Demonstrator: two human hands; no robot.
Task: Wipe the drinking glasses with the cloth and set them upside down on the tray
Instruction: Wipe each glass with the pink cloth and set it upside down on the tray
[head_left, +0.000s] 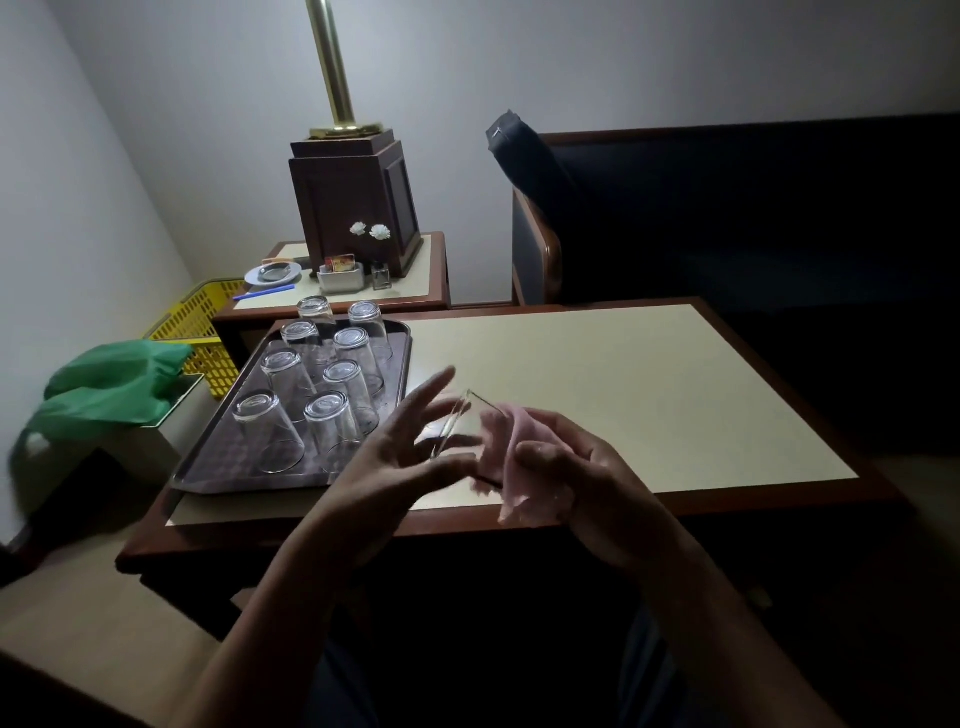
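A clear drinking glass (457, 426) lies on its side in the air between my hands, above the table's front edge. My left hand (400, 457) holds it by the rim end, fingers spread along its side. My right hand (566, 467) grips a pink cloth (511, 452) pressed against the glass's other end. To the left, a dark tray (208, 462) carries several clear glasses (270, 436) standing upside down in two rows.
The cream-topped table (623, 395) has a wooden rim. Behind it stands a side table (415, 275) with a lamp base, a saucer and a small holder. A yellow basket (202, 322) and a green bag (109, 384) sit left. A dark sofa (727, 218) is at the back right.
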